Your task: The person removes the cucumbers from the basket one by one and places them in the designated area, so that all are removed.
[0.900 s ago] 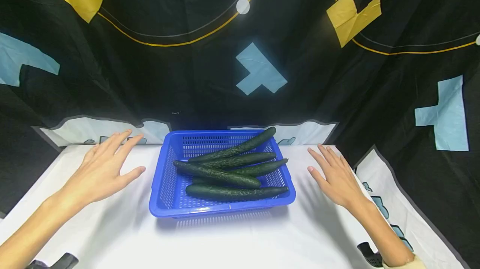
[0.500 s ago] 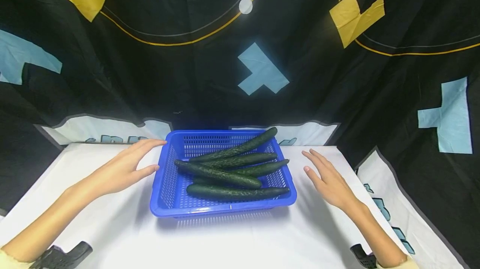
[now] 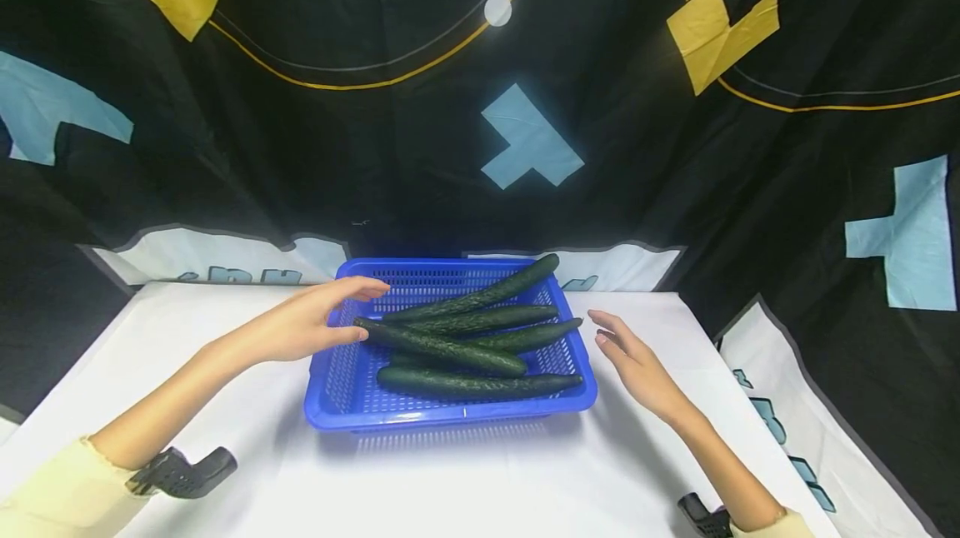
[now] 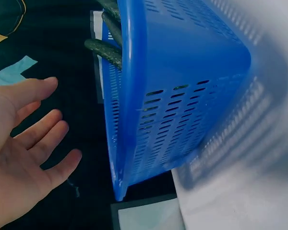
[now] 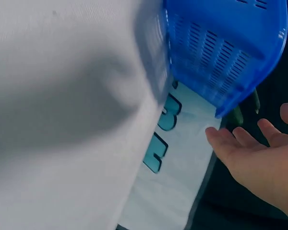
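Several dark green cucumbers [image 3: 480, 388] lie in a blue plastic basket [image 3: 390, 420] with slotted walls. My left hand [image 3: 311, 321] reaches over the basket's left rim, its fingers relaxed and the thumb tip right at the end of one cucumber [image 3: 442, 346]. In the left wrist view that hand [image 4: 29, 139] hangs above the rim with nothing between its fingers. Just off the basket's right side is my right hand [image 3: 637, 367], fingers loosely bent and holding nothing. The right wrist view shows this hand [image 5: 259, 153] near the basket's corner [image 5: 225, 108].
The basket stands on a white table [image 3: 465, 488]. Behind it hangs a black cloth [image 3: 360, 163] with blue and yellow shapes, and a white lettered band [image 3: 225, 259] runs along its foot. A dark strap device [image 3: 187, 471] sits at the left wrist.
My left hand has moved right, from beside the basket to over its left rim. My right hand has come slightly left, closer to the basket. The cucumbers stay in place.
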`<state>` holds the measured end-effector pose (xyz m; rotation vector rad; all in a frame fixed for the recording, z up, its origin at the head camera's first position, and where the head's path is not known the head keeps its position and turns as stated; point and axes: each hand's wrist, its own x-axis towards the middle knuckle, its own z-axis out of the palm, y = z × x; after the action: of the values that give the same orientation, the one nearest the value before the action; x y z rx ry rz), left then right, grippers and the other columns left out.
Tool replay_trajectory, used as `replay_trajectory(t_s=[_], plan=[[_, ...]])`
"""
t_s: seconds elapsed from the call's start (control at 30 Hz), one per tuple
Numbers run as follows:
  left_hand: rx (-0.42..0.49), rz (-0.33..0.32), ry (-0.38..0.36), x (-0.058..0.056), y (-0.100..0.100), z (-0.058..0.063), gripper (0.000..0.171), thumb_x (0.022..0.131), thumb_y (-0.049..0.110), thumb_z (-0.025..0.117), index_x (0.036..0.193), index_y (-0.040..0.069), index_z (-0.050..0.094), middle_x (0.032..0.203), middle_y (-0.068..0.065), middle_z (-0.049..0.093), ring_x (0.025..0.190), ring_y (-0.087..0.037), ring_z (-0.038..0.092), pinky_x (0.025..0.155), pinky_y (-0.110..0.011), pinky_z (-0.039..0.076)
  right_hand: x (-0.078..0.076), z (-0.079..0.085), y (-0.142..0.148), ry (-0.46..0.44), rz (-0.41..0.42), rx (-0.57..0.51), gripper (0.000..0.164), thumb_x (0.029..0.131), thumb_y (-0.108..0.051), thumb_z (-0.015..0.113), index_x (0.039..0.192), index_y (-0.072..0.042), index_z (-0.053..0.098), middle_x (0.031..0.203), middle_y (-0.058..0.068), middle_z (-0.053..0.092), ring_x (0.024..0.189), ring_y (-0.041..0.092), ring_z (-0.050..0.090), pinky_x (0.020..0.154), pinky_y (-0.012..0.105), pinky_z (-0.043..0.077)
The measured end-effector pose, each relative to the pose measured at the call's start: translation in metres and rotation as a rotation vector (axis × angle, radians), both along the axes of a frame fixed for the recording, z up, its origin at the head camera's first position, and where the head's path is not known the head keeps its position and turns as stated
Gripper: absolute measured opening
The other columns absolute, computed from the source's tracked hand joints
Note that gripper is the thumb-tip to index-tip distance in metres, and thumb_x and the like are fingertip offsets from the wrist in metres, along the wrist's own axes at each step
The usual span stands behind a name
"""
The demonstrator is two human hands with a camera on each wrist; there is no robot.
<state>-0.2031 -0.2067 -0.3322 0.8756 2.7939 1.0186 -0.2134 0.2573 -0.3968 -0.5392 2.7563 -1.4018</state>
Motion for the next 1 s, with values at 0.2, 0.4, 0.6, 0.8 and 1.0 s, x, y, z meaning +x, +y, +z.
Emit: replay_trajectory(t_s=[0.2, 0.4, 0.6, 0.8, 1.0], plan=[[0.039, -0.081, -0.083, -0.016, 0.012, -0.008, 0.052, 0.09, 0.006, 0.072, 0.138, 0.005, 0.052, 0.137, -0.019, 0.057, 0.127, -0.041, 0.053, 0.097, -0.061, 0.045, -0.004, -0.011, -0.007, -0.136, 0.062, -0.202, 0.049, 0.108, -0.019, 0.043, 0.152, 0.0, 0.031, 0.154, 0.025, 0.033, 0.139, 0.045, 0.036, 0.108, 0.055, 0.036], [0.029, -0.158, -0.131, -0.025, 0.029, -0.011, 0.047, 0.093, 0.006, 0.069, 0.137, 0.007, 0.054, 0.136, -0.016, 0.058, 0.127, -0.037, 0.053, 0.099, -0.061, 0.043, -0.005, -0.016, -0.011, -0.257, 0.047, -0.304, 0.053, 0.106, -0.013, 0.045, 0.154, -0.004, 0.026, 0.154, 0.025, 0.032, 0.138, 0.043, 0.037, 0.109, 0.056, 0.034], [0.017, -0.204, -0.17, -0.032, 0.044, -0.007, 0.046, 0.094, 0.005, 0.066, 0.138, 0.006, 0.053, 0.135, -0.015, 0.059, 0.127, -0.036, 0.053, 0.102, -0.059, 0.042, -0.009, -0.018, -0.015, -0.337, 0.065, -0.392, 0.055, 0.104, -0.012, 0.048, 0.155, -0.006, 0.026, 0.156, 0.023, 0.03, 0.136, 0.04, 0.039, 0.106, 0.051, 0.04], [-0.003, -0.23, -0.263, -0.044, 0.059, -0.008, 0.044, 0.095, 0.005, 0.065, 0.137, 0.007, 0.054, 0.134, -0.012, 0.058, 0.129, -0.034, 0.051, 0.106, -0.053, 0.041, -0.012, -0.021, -0.015, -0.38, 0.107, -0.451, 0.057, 0.105, -0.012, 0.046, 0.156, -0.004, 0.021, 0.156, 0.024, 0.026, 0.132, 0.04, 0.044, 0.103, 0.049, 0.044], [-0.037, -0.296, -0.338, -0.056, 0.075, -0.008, 0.045, 0.095, 0.002, 0.064, 0.138, 0.002, 0.053, 0.138, -0.018, 0.054, 0.13, -0.033, 0.049, 0.108, -0.049, 0.039, -0.013, -0.024, -0.014, -0.414, 0.122, -0.521, 0.059, 0.105, -0.01, 0.044, 0.157, -0.002, 0.017, 0.157, 0.025, 0.023, 0.125, 0.035, 0.051, 0.095, 0.041, 0.051]])
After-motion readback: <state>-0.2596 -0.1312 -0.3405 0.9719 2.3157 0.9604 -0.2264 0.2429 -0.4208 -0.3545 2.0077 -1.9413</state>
